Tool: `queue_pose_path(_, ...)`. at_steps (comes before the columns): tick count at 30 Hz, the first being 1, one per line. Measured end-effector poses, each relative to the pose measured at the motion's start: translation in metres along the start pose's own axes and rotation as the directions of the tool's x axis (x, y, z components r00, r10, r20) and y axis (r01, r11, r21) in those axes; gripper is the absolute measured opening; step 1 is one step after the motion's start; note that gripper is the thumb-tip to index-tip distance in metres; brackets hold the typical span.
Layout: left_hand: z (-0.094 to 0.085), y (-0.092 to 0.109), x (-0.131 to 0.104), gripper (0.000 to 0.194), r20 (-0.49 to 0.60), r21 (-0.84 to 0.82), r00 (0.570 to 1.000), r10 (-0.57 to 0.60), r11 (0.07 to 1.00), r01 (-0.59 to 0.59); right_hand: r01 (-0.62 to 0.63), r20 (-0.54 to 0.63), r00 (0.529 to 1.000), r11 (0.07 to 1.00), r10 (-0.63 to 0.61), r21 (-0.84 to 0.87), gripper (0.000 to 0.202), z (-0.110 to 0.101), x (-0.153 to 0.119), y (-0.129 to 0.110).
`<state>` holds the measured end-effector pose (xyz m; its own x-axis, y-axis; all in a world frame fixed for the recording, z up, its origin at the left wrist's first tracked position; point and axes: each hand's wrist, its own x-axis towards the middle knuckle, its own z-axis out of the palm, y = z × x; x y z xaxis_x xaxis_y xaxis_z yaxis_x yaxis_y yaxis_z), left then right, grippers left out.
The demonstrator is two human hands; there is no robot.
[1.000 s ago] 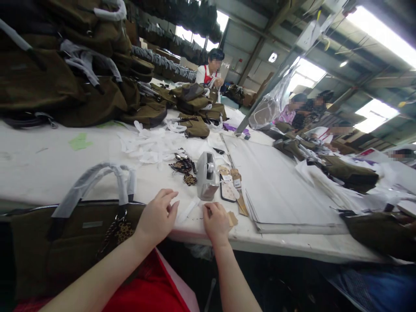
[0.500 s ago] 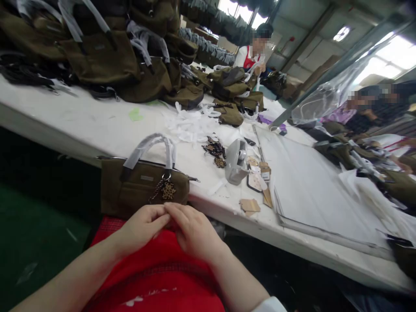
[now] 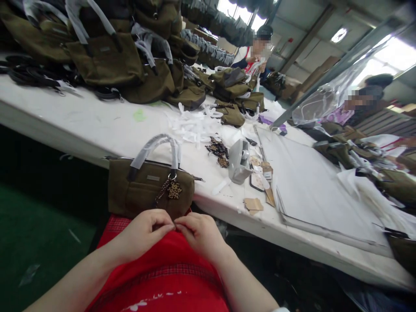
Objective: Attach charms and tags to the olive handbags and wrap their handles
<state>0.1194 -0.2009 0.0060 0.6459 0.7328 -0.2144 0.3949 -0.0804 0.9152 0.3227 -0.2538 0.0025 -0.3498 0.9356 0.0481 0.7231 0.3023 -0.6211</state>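
While both hands pinch fingertips together over the red lap, left hand [image 3: 144, 232] and right hand [image 3: 198, 232] sit just below the olive handbag [image 3: 149, 193] at the tabletop [image 3: 97, 125] edge; pinched item too small to tell.

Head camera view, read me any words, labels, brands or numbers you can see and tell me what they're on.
No text here can be read.
Bag: small plate on the front, too small to read.
Tags on the table: print blurred.
Red garment: white marks, cut off, unreadable.
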Motion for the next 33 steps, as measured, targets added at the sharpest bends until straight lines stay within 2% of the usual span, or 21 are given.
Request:
queue_pose_path(5, -0.009, 0.004, 0.007, 0.023, 0.011, 0.044, 0.999, 0.032, 0.999, -0.032, -0.011, 0.009, 1.0, 1.0, 0.01, 0.03, 0.019, -0.008, 0.013, -0.002)
queue_pose_path(8, -0.013, 0.003, 0.011, 0.022, -0.011, 0.086, 0.999, 0.036, 0.996, -0.035, -0.016, 0.044, 0.999, 0.992, 0.011, 0.126, 0.018, -0.011, 0.021, -0.002)
queue_pose_path(15, -0.01, -0.008, 0.024, 0.024, -0.026, 0.085, 1.0, 0.009, 0.996, -0.007, -0.166, 0.115, 0.985, 0.907, 0.131, 0.387, 0.027, -0.006, 0.032, 0.002)
queue_pose_path(19, -0.008, -0.012, 0.031, 0.025, -0.052, 0.044, 0.999, -0.014, 0.999, 0.017, -0.228, 0.171, 0.971, 0.853, 0.165, 0.469, 0.031, -0.002, 0.036, 0.012)
queue_pose_path(21, -0.007, -0.016, 0.034, 0.024, -0.13, 0.011, 0.992, 0.002, 1.0, 0.0, -0.23, 0.134, 0.973, 0.867, 0.189, 0.442, 0.027, 0.0, 0.038, 0.019)
queue_pose_path(22, -0.008, -0.02, 0.036, 0.023, -0.226, -0.002, 0.974, 0.01, 1.0, -0.011, -0.225, 0.087, 0.974, 0.882, 0.207, 0.414, 0.025, 0.002, 0.039, 0.023)
queue_pose_path(23, -0.009, -0.024, 0.038, 0.024, -0.348, -0.007, 0.938, 0.011, 1.0, -0.015, -0.224, 0.031, 0.973, 0.895, 0.23, 0.387, 0.021, 0.003, 0.04, 0.027)
queue_pose_path(25, -0.012, -0.032, 0.045, 0.03, -0.568, 0.003, 0.823, -0.013, 1.0, 0.018, -0.229, -0.07, 0.96, 0.903, 0.272, 0.365, 0.017, 0.004, 0.045, 0.033)
queue_pose_path(26, -0.014, -0.036, 0.049, 0.034, -0.617, 0.013, 0.787, -0.034, 0.998, 0.053, -0.225, -0.104, 0.954, 0.904, 0.28, 0.364, 0.017, 0.004, 0.048, 0.035)
queue_pose_path(27, -0.017, -0.04, 0.054, 0.035, -0.614, 0.032, 0.787, -0.051, 0.995, 0.09, -0.213, -0.131, 0.952, 0.909, 0.275, 0.358, 0.017, 0.005, 0.052, 0.036)
queue_pose_path(31, -0.024, -0.044, 0.073, 0.026, -0.46, 0.123, 0.881, -0.108, 0.975, 0.184, -0.131, -0.194, 0.965, 0.965, 0.177, 0.226, 0.014, 0.012, 0.068, 0.032)
queue_pose_path(33, -0.025, -0.044, 0.08, 0.026, -0.43, 0.11, 0.891, -0.144, 0.971, 0.21, -0.12, -0.182, 0.971, 0.973, 0.157, 0.2, 0.014, 0.019, 0.074, 0.029)
